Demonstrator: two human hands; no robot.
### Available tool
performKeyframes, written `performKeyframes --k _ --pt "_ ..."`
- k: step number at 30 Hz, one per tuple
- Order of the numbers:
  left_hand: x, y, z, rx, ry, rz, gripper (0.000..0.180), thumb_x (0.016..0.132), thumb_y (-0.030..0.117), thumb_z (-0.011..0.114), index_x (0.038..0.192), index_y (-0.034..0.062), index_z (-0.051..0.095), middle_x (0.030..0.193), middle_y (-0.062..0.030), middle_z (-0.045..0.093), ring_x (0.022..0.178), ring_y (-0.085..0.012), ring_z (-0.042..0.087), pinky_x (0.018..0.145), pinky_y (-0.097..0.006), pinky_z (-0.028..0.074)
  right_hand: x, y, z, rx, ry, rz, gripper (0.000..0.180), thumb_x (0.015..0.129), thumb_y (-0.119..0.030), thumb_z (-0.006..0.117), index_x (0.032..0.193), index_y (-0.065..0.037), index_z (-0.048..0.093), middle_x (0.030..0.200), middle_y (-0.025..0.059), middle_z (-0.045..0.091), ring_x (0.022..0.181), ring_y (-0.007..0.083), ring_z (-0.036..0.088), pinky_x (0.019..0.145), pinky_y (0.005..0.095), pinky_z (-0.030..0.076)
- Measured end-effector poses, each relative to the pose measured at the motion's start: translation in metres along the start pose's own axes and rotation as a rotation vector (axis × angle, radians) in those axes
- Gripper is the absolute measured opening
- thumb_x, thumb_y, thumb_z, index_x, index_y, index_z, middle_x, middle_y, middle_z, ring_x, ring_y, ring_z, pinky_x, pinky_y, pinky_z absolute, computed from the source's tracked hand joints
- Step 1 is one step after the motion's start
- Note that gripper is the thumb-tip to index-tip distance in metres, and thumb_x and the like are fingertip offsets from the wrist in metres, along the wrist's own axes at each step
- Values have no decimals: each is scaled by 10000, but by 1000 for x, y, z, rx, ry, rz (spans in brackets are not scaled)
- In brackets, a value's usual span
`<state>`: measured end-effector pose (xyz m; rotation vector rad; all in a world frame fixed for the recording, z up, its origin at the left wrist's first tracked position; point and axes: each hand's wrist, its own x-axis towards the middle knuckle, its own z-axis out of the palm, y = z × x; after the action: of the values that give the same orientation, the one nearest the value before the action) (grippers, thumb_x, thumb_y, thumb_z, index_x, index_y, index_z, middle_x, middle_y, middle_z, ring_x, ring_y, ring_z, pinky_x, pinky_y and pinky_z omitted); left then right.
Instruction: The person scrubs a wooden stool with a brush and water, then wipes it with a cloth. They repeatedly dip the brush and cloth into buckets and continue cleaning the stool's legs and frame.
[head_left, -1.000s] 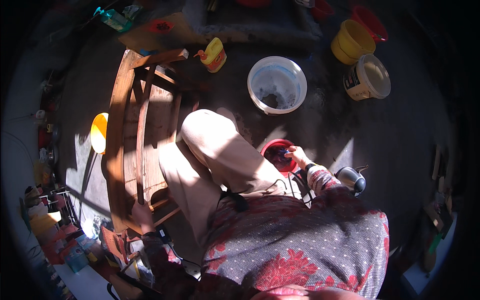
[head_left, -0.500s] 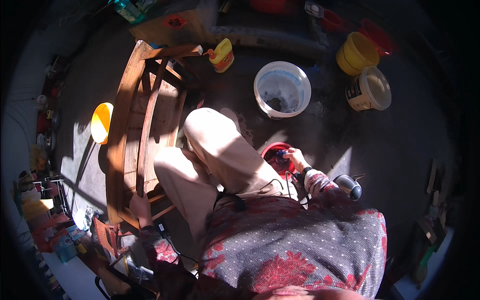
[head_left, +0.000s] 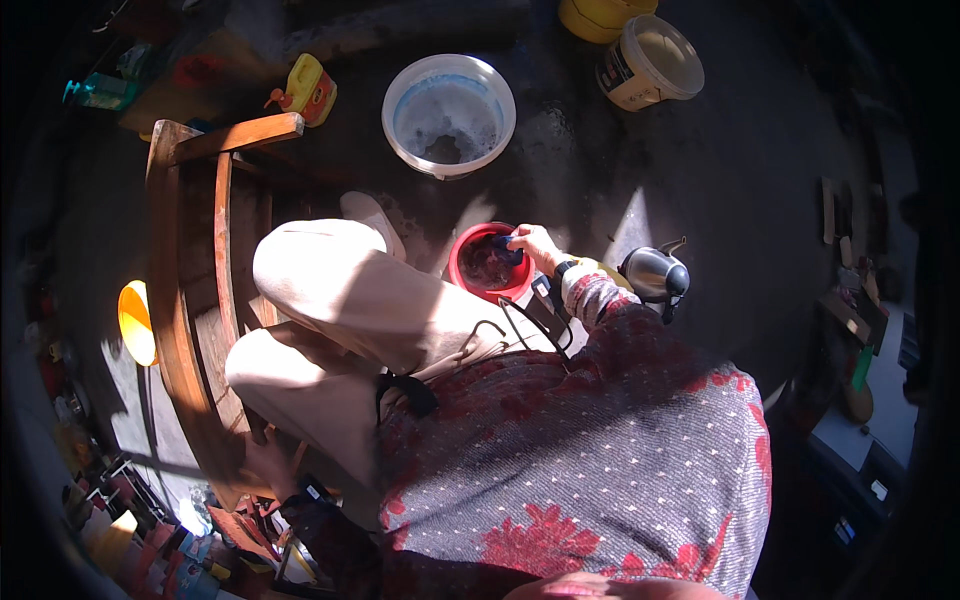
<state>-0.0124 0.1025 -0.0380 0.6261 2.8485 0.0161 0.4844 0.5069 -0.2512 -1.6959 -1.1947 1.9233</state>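
Note:
My right hand [head_left: 537,245] pinches a dark blue cloth [head_left: 508,250] over the right side of a small red basin [head_left: 456,262]. Dark liquid or wet cloth fills the basin; I cannot tell which. To the left of my knees stands a wooden chair or bench frame [head_left: 172,290] with long rails. My left hand [head_left: 268,460], in shade beside my thigh, is closed around the near part of that frame. Some of its fingers are hidden.
Ahead stands a white bucket [head_left: 398,150] with sudsy water. A yellow jug [head_left: 318,98] is at its left, a cream bucket [head_left: 640,90] and yellow bucket [head_left: 600,22] at its right. A metal kettle [head_left: 655,275] sits right of my forearm; a yellow basin [head_left: 136,322] lies left.
The view has swung to the right, so most things sit further left and higher. My right hand stays at the red basin with the blue cloth; my left stays at the wooden frame.

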Motion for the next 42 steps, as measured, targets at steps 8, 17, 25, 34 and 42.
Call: performKeyframes --k 8,17,25,34,42 --pt "-2 3 -2 -81 -15 20 363 779 278 728 973 -7 614 882 -192 664 845 -329 657 730 -413 487 -19 -89 2 -201 -199 -56 112 652 3 650 738 -20 581 749 17 612 713 107 537 694 252 446" --pt "25 51 -90 -471 -87 3 305 840 78 671 1097 39 511 963 -68 561 880 -173 555 795 -304 463 -61 -311 -8 218 -333 -488 247 634 -105 609 835 38 598 950 169 669 873 205 622 828 296 485" --pt "48 194 -160 -505 74 443 343 790 -30 604 1123 12 534 1084 -99 568 1067 -234 535 989 -346 388 30 -348 19 360 -260 -627 90 758 -89 621 838 -49 606 838 31 636 788 99 583 747 236 455" --pt "72 340 -129 -724 51 843 364 707 -69 658 1055 17 589 974 -141 613 896 -246 626 805 -330 505 224 -214 34 -711 292 -523 182 734 -147 693 859 -33 626 766 76 622 776 186 605 707 337 479" --pt "79 367 -87 -932 -165 619 293 768 -5 710 1032 35 591 928 -90 632 842 -199 642 688 -297 531 211 -216 77 -1646 -517 22 824 718 -397 754 1439 -181 419 1068 38 680 968 219 640 851 335 496"
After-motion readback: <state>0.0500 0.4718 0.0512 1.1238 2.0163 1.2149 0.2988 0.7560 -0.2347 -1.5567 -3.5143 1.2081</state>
